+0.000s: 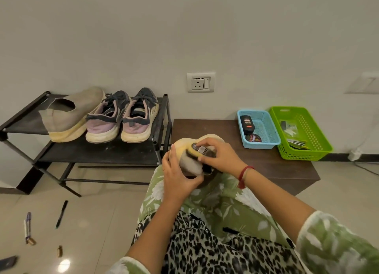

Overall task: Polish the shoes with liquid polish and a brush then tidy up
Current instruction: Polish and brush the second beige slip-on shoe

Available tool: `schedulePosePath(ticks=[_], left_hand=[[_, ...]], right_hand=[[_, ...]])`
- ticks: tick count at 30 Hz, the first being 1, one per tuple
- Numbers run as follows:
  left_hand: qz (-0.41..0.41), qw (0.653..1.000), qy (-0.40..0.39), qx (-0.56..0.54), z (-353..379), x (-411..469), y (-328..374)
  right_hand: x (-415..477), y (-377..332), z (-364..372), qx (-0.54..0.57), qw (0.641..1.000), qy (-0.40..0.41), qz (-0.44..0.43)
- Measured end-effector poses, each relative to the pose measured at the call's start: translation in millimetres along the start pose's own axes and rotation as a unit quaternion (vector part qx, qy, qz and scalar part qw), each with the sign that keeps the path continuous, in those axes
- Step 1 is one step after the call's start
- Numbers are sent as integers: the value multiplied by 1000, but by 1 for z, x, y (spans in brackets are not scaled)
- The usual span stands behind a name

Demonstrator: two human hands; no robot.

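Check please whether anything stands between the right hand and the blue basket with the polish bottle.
Nothing visible does. Only bare bench top lies between the right hand, gripping the sponge, and the blue basket; the polish bottle lies inside, near its left wall.

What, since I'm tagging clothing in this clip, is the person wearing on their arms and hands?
The left hand and right hand are bare, with no gloves. The left sleeve and right sleeve are fuzzy green fabric with a white leaf print, ending near the elbows. A red thread with a dangling tail circles the right wrist.
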State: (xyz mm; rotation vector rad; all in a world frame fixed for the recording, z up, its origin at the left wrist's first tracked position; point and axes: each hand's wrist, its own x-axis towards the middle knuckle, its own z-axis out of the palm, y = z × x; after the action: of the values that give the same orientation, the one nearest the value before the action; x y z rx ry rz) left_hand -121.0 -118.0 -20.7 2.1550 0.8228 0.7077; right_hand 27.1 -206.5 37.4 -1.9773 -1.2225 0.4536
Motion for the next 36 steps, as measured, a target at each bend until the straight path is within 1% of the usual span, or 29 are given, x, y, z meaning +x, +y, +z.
schedulePosePath(ticks=[2, 3, 4, 5, 6, 7, 10, 11, 12, 13, 14, 15, 17, 18, 19, 21, 22, 23, 25, 26, 27, 28, 29, 30, 31, 33, 34, 35, 36], left_hand=[[-8, 1000, 7, 5, 0, 1, 0], [-8, 1000, 9, 4, 0, 0, 0], [-6, 1000, 5, 3, 0, 0, 0], [-2, 1000, 2, 0, 0, -1, -1], [2, 1000, 1, 0, -1, -1, -1], [2, 1000, 2, 0, -1, 0, -1], [4, 1000, 2, 5, -2, 0, 3], [11, 1000, -3, 7, -1, -1, 3], [17, 1000, -6, 10, -1, -2, 3], [20, 1000, -5, 12, -1, -2, 2], [17, 1000, 0, 12, -1, 0, 0], [7, 1000, 5, 9, 0, 0, -1], [-7, 1000, 6, 5, -1, 1, 0], [-2, 1000, 3, 6, -1, 1, 1], [2, 1000, 2, 7, -2, 0, 1], [-3, 1000, 6, -4, -2, -1, -2], [0, 1000, 7, -4, -3, 0, -3], [6, 1000, 3, 2, -3, 1, -5], [10, 1000, -14, 15, -3, 2, -5], [4, 1000, -18, 15, -3, 2, -3], [0, 1000, -19, 14, -2, 2, -2], [1, 1000, -18, 14, -2, 1, -1], [6, 1000, -17, 14, -1, 0, -1], [9, 1000, -20, 16, 0, 0, -2], [4, 1000, -24, 17, 1, 1, -3], [-28, 999, -24, 10, 3, 3, -2], [-42, 999, -18, 4, 3, 4, -1], [-47, 999, -14, 1, 3, 5, -1], [-47, 999, -11, -1, 3, 4, -2]], right_hand=[[2, 9, -9, -41, 992, 80, 90], [2, 14, -9, -18, 991, 86, 102], [2, 14, -7, 31, 993, 69, 88], [0, 9, -2, 82, 994, 30, 68], [-3, 5, 3, 103, 993, 0, 50], [-3, 8, 6, 93, 994, 0, 52], [1, 20, -6, 31, 985, 105, 136], [2, 21, -7, 59, 984, 108, 132], [2, 17, -7, 104, 985, 82, 109], [1, 10, -3, 126, 988, 37, 79], [-1, 5, 1, 115, 992, 5, 59], [0, 9, 5, 84, 995, 8, 62], [2, 16, -1, 26, 989, 75, 126], [2, 18, -3, 34, 985, 90, 142], [1, 20, -2, 68, 987, 77, 126], [-6, 16, 3, 139, 987, -16, 73], [-11, 14, 8, 151, 986, -46, 62], [-11, 15, 8, 143, 987, -41, 68], [-8, 20, 2, 121, 987, 32, 97], [-6, 22, 1, 129, 985, 49, 103], [-5, 19, 1, 154, 983, 34, 94], [-3, 12, 2, 175, 982, -4, 73], [-3, 7, 6, 178, 982, -40, 52], [-2, 4, 10, 165, 984, -53, 43], [3, 5, 12, 152, 986, -35, 52], [12, 7, 9, 120, 986, 56, 102], [15, 8, 8, 105, 983, 86, 125], [17, 8, 9, 105, 982, 89, 131], [17, 6, 10, 113, 984, 65, 121]])
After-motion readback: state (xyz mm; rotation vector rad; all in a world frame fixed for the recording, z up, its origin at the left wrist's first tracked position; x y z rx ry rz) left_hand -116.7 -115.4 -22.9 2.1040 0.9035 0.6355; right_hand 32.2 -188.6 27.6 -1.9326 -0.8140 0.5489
